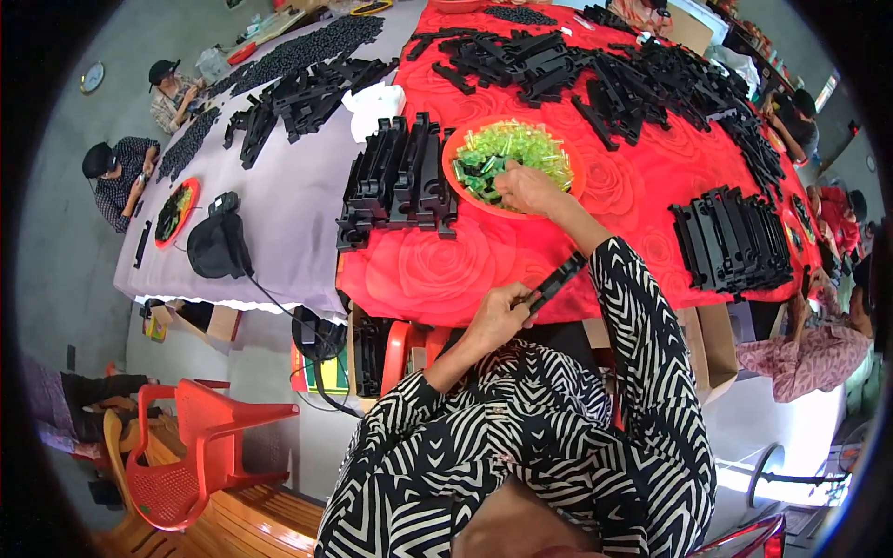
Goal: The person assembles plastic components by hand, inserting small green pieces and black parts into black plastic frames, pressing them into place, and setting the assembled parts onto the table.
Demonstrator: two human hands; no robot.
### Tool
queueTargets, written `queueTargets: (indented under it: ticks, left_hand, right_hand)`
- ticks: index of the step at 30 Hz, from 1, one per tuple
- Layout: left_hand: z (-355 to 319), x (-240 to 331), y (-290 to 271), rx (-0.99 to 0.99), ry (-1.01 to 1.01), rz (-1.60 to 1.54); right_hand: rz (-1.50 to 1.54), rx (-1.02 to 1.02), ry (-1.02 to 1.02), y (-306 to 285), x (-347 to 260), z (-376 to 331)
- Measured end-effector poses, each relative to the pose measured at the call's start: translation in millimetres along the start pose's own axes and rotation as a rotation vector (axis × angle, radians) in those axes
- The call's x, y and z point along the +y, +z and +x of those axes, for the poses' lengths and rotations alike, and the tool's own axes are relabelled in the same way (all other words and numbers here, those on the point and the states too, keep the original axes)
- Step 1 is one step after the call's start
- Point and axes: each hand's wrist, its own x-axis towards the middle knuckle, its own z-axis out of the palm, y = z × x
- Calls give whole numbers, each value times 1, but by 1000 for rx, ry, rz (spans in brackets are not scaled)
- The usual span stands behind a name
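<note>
My left hand is closed around one end of a long black plastic bar with notched edges, tilted up to the right at the table's front edge. My right hand reaches into a round orange-red basin, its fingertips pinched among the contents. Whatever they grip is too small to make out. Small, see-through yellow-green tubes fill most of the basin, with darker green pieces at its left. Left of the basin stands a stack of black plastic bars.
Another row of black bars lies at the table's right, and a loose heap farther back. A black cap with a cable rests on the purple cloth. A red plastic chair stands at lower left. Other people sit around the table.
</note>
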Motion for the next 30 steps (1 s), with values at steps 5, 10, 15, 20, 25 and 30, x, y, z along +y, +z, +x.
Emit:
queueTargets:
  ticks: [5, 10, 15, 20, 25, 30]
  left_hand:
    - [8, -5, -12, 6, -34, -110]
    - [12, 8, -10, -27, -18, -226]
    - [9, -1, -12, -30, -24, -171]
    - [2, 5, -6, 10, 29, -18]
    - [8, -9, -12, 32, 50, 10]
    - [6, -5, -12, 60, 28, 176]
  right_hand:
    - [37, 176, -50, 7, 10, 1]
    - [420, 280, 84, -36, 10, -32]
    - [963, 308, 172, -50, -8, -58]
    - [1090, 375, 218, -69, -20, -102]
    - [1157, 402, 280, -72, -34, -127]
    - [1181, 421, 279, -76, -44, -145]
